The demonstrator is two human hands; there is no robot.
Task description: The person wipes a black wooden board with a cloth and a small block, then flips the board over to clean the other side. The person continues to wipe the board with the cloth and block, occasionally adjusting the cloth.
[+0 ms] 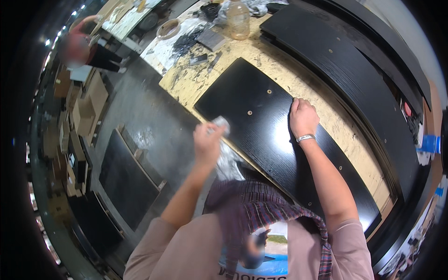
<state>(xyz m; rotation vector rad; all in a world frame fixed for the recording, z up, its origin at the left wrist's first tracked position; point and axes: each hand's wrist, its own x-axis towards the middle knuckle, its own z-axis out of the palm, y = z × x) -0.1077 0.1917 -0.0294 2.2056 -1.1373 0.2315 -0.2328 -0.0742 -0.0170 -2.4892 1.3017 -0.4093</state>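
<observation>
A long black wood-grain board [254,135] lies slantwise on the yellowish, stained workbench [182,88], with small round metal-rimmed inserts in its face. My left hand [206,142] is at the board's near left edge, its fingers closed on a whitish rag [223,126]; more of the pale cloth hangs down below the fingers. On the board's far long edge rests my right hand [304,117], wearing a bracelet, with its fingers curled at the rim. What its fingertips touch is hidden. Bright light reflects from the board between the two hands.
More black boards [317,42] are stacked along the bench's far right side. A plastic bottle [238,23], a grey block [211,39] and a tape roll [169,29] stand at the back. Left on the floor are another dark board [128,177] and cardboard [91,105]; a person [77,49] stands beyond.
</observation>
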